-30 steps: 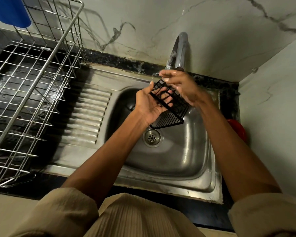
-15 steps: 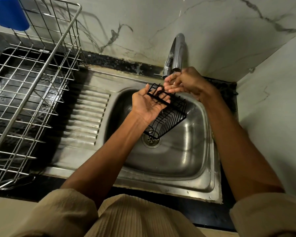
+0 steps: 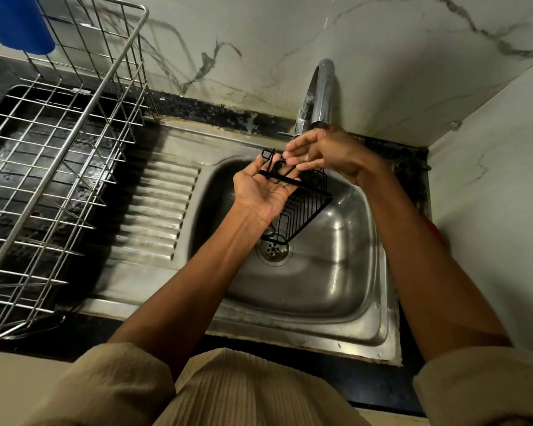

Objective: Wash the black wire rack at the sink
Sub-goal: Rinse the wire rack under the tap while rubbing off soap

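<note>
Since a second ago, the black wire rack (image 3: 302, 207) hangs lower from the gripping left hand (image 3: 263, 192); right hand (image 3: 323, 153), fingers extended, rubs its top, washing ongoing.

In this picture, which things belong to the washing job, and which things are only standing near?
Belong to the job:
- black wire rack, over the basin
- left hand, holding the rack from below
- right hand, fingers at the rack's top
- tap
- sink

Only standing near:
- steel dish rack, beside the sink
- blue cup
- red object, mostly hidden
</note>
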The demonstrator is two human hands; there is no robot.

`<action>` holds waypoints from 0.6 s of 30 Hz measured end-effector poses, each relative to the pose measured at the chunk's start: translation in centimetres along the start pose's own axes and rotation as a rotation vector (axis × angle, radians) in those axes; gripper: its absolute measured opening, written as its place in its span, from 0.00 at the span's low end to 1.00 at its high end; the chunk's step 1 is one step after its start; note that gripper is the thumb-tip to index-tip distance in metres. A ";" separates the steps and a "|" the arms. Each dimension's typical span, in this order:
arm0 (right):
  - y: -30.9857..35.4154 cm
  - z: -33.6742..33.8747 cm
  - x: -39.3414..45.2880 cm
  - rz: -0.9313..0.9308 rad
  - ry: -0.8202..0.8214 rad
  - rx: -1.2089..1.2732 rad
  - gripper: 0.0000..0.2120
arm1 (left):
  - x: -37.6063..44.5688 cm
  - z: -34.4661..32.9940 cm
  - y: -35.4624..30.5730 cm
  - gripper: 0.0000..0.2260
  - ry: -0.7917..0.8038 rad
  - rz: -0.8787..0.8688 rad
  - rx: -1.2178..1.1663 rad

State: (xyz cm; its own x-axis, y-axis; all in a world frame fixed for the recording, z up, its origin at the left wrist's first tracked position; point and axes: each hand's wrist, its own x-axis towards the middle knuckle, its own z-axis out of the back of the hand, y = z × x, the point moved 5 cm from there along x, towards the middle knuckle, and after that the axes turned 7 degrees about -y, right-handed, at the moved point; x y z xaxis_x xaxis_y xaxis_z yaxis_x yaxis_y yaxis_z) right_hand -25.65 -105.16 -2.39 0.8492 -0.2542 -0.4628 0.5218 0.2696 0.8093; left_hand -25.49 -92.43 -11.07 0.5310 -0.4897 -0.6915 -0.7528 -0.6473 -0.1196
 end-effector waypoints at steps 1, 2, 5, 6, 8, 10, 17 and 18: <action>0.0 -0.2 -0.2 -0.017 0.061 -0.038 0.20 | 0.0 0.1 0.0 0.15 0.005 0.005 -0.009; 0.0 -0.3 -0.5 -0.041 0.104 -0.082 0.21 | -0.1 0.2 0.0 0.14 0.008 0.010 -0.012; -0.4 0.4 -0.8 -0.124 0.075 -0.199 0.19 | -0.6 0.3 0.0 0.14 -0.003 0.002 -0.020; -0.5 0.8 -0.8 -0.140 0.023 -0.232 0.18 | -0.7 0.4 0.0 0.14 -0.012 -0.008 -0.031; -0.7 1.4 -0.4 -0.149 -0.094 -0.231 0.14 | -0.8 0.6 0.0 0.13 -0.027 -0.024 -0.070; -0.6 1.4 0.1 -0.114 -0.168 -0.135 0.11 | -0.7 0.7 0.1 0.11 -0.038 -0.040 -0.113; 0.3 -1.2 -0.4 -0.017 0.132 -0.049 0.21 | -0.6 0.5 0.3 0.09 0.000 -0.042 -0.204; 0.2 -1.0 -0.5 -0.041 0.130 -0.094 0.20 | -0.7 0.6 0.2 0.09 -0.005 -0.044 -0.202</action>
State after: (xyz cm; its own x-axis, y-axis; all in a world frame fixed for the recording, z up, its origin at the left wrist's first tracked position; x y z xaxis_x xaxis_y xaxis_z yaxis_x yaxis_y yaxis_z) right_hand -25.88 -104.05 -2.31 0.8274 -0.1463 -0.5422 0.5560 0.3484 0.7546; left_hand -26.23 -91.88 -11.00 0.5595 -0.4559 -0.6922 -0.6351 -0.7724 -0.0045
